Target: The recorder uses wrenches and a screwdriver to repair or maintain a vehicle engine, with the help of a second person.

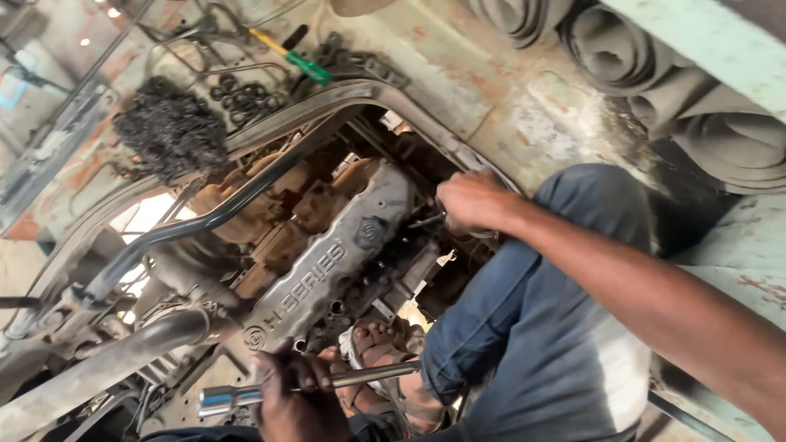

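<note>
My left hand [296, 393] is closed around a shiny metal socket wrench bar [229, 398] that lies across the bottom of the view, its socket end pointing left. My right hand [471, 200] reaches into the opening in the cab floor and grips a small dark metal part [426, 220] at the side of the engine. Between my hands lies the grey ribbed engine valve cover [336, 262], tilted diagonally. My knee in blue trousers [532, 327] rests at the right, and a foot in a sandal [377, 348] sits below the cover.
A curved dark pipe [205, 221] crosses the engine at the left. A black bristly wad [170, 127] sits on the floor edge above. Behind it lie several black rubber rings [246, 94] and a green-handled screwdriver [303, 61]. Rolled rubber mats [655, 65] lie at the upper right.
</note>
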